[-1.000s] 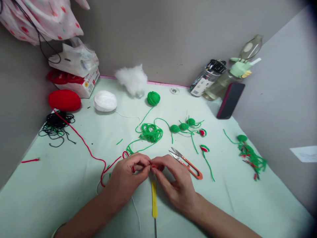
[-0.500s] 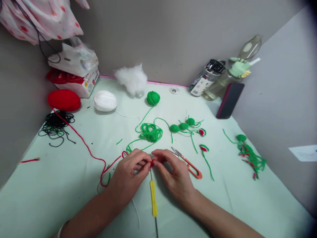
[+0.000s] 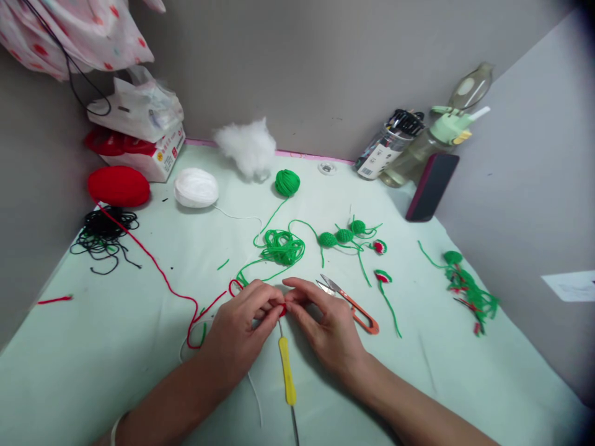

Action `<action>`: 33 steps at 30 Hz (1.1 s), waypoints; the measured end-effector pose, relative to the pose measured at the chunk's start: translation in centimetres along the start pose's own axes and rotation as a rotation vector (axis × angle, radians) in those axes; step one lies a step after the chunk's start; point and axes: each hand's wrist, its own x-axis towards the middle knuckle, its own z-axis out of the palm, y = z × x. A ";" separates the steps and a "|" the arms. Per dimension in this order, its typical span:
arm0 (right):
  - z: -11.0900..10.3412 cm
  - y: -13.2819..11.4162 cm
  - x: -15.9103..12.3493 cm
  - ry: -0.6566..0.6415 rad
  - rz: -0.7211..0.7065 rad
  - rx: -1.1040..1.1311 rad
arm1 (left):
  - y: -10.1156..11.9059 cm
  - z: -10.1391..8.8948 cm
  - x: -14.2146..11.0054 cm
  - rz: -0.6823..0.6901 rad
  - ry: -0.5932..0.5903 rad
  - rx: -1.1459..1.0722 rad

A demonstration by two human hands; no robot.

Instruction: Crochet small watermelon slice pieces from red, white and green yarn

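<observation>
Between my fingertips is a small red crochet piece [image 3: 282, 309], mostly hidden by the fingers. My left hand [image 3: 248, 319] pinches it from the left, and my right hand [image 3: 325, 322] pinches its right side with thumb and forefinger. A crochet hook [image 3: 287, 371] with a yellow handle points up toward the piece; its tip is hidden at the fingers. Red yarn [image 3: 160, 266] runs from the red ball [image 3: 119, 186] to beside my left hand. A thin white strand [image 3: 255, 396] trails below that hand. Orange-handled scissors [image 3: 356, 306] lie just right of my right hand.
Behind my hands lie tangled green yarn [image 3: 282, 248], a green ball [image 3: 287, 183], a white ball [image 3: 196, 188] and stuffing [image 3: 248, 148]. Green crocheted balls [image 3: 344, 235] and red-green pieces [image 3: 383, 276] are to the right. A phone [image 3: 432, 188] leans near a bottle [image 3: 418, 152].
The red piece has shifted slightly left and turned between my fingertips. The hook's upper end has moved a little left too. My hands remain nearly in place.
</observation>
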 end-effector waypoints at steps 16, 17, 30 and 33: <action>0.1 0.1 -0.5 -0.021 -0.087 -0.020 | 1.1 -0.5 0.4 -0.056 0.071 0.152; 0.1 0.1 -0.5 -0.025 -0.083 -0.015 | 1.3 -0.6 0.6 -0.095 0.066 0.144; -0.6 -1.4 0.1 -0.125 -0.033 -0.198 | 1.7 -1.5 1.2 -0.230 -0.044 0.063; -0.6 -1.4 0.2 -0.155 0.000 -0.182 | 1.7 -1.6 1.2 -0.218 -0.063 0.046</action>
